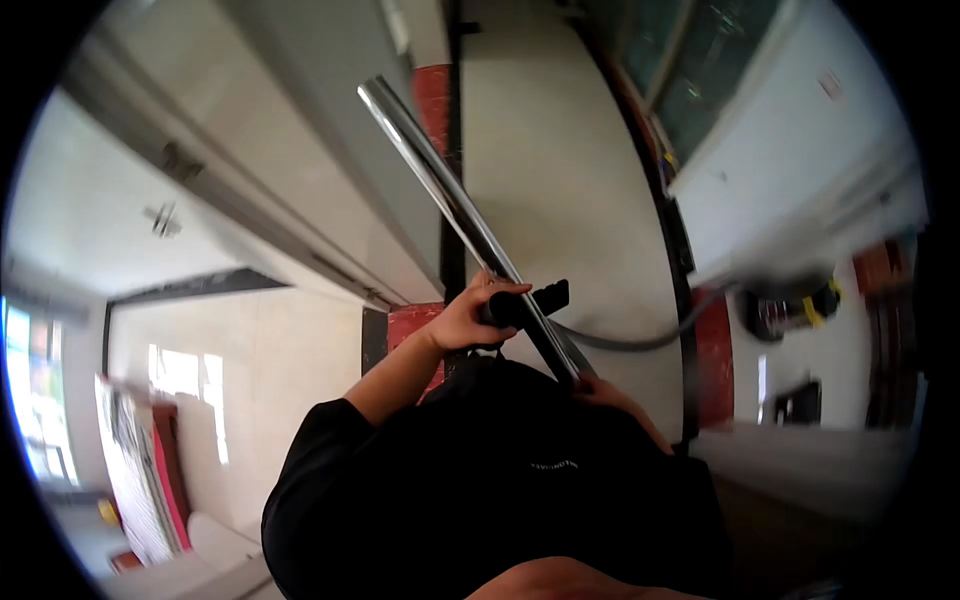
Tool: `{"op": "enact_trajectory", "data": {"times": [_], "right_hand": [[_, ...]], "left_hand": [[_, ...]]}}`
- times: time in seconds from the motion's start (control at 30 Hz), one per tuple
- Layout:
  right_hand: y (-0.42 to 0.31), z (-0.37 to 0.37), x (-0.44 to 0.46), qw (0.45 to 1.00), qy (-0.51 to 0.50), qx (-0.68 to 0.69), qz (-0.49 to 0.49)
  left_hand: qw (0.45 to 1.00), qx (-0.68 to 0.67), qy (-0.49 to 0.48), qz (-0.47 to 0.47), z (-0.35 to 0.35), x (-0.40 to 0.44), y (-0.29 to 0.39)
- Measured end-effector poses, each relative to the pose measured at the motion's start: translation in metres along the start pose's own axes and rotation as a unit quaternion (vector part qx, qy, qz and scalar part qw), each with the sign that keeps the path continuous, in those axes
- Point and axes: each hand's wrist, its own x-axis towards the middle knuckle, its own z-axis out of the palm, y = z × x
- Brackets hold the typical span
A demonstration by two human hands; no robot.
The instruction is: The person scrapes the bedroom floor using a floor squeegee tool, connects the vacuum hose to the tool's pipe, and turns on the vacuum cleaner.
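Observation:
A shiny metal vacuum cleaner tube [440, 180] slants across in front of my body, its open end at the upper left. My left hand [468, 322] is closed around a black fitting [510, 307] that sits crosswise at the tube, with its ribbed end showing on the far side. Lower down, my right hand [608, 394] grips the tube's near end, where it meets a dark part; some fingers are hidden. A grey hose [630, 345] curves from beside the tube toward the right.
On the right, beyond a doorway, stands a dark, blurred vacuum cleaner [790, 310]. A white door [800, 150] is at the upper right, and another open door [230, 170] is at the left. Pale corridor floor [560, 150] stretches ahead. A bed [145, 470] stands in the left room.

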Motion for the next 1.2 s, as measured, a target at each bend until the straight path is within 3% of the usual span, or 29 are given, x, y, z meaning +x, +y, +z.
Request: {"op": "enact_trajectory", "data": {"times": [0.07, 0.13, 0.23, 0.33, 0.4, 0.43, 0.47, 0.5, 0.53, 0.57, 0.67, 0.73, 0.77, 0.8, 0.87, 0.93, 1.03, 1.07, 1.13, 1.2], "right_hand": [[-0.027, 0.0, -0.002, 0.988, 0.107, 0.107, 0.031], [-0.052, -0.011, 0.002, 0.925, 0.146, 0.349, -0.032], [-0.049, -0.037, -0.027, 0.895, 0.271, 0.351, -0.05], [-0.023, -0.035, -0.03, 0.885, 0.364, 0.292, 0.001], [-0.017, -0.049, -0.045, 0.871, 0.386, 0.304, 0.024], [-0.017, -0.056, -0.053, 0.86, 0.402, 0.312, 0.038], [-0.017, -0.061, -0.06, 0.853, 0.424, 0.299, 0.061], [-0.012, -0.065, -0.068, 0.855, 0.421, 0.292, 0.081], [-0.007, -0.069, -0.074, 0.858, 0.415, 0.285, 0.099], [-0.01, -0.073, -0.079, 0.86, 0.409, 0.287, 0.103], [-0.024, -0.081, -0.093, 0.883, 0.378, 0.252, 0.121], [-0.022, -0.087, -0.097, 0.912, 0.327, 0.152, 0.194], [-0.024, -0.091, -0.099, 0.914, 0.32, 0.153, 0.196], [-0.028, -0.096, -0.099, 0.922, 0.306, 0.108, 0.209], [-0.032, -0.102, -0.1, 0.928, 0.29, 0.066, 0.224], [-0.036, -0.105, -0.1, 0.917, 0.314, 0.059, 0.24], [-0.075, -0.124, -0.1, 0.902, 0.298, 0.113, 0.291], [-0.072, -0.123, -0.101, 0.9, 0.299, 0.115, 0.296], [-0.059, -0.122, -0.104, 0.914, 0.308, 0.069, 0.256], [-0.06, -0.125, -0.104, 0.911, 0.291, 0.086, 0.28]], "left_hand": [[0.997, 0.019, -0.066, 0.025, 0.017, 0.039, 0.017], [0.989, 0.014, -0.14, 0.038, 0.034, 0.069, 0.021], [0.983, 0.019, -0.175, 0.058, 0.099, 0.117, 0.007], [0.977, -0.014, -0.198, 0.081, 0.109, 0.136, -0.009], [0.988, -0.056, -0.143, 0.027, 0.102, 0.151, -0.023], [0.972, -0.182, -0.137, -0.05, 0.094, 0.162, -0.035], [0.972, -0.198, -0.104, -0.07, 0.083, 0.172, -0.043], [0.965, -0.231, -0.05, -0.11, 0.073, 0.184, -0.046], [0.976, -0.176, 0.005, -0.126, 0.059, 0.195, -0.061], [0.994, -0.067, 0.04, -0.073, 0.042, 0.212, -0.077], [0.986, 0.046, 0.138, -0.083, 0.003, 0.257, -0.08], [0.977, 0.085, 0.138, -0.138, -0.016, 0.278, -0.078], [0.975, 0.122, 0.134, -0.128, -0.024, 0.289, -0.086], [0.963, 0.168, 0.113, -0.18, -0.033, 0.296, -0.085], [0.967, 0.192, 0.136, -0.098, -0.044, 0.312, -0.103], [0.967, 0.199, 0.127, -0.1, -0.055, 0.325, -0.112], [0.926, 0.363, 0.1, -0.001, -0.066, 0.344, -0.117], [0.928, 0.359, 0.096, -0.001, -0.07, 0.35, -0.118], [0.904, 0.415, 0.05, 0.089, -0.081, 0.368, -0.123], [0.896, 0.429, 0.041, 0.101, -0.086, 0.379, -0.107]]}}
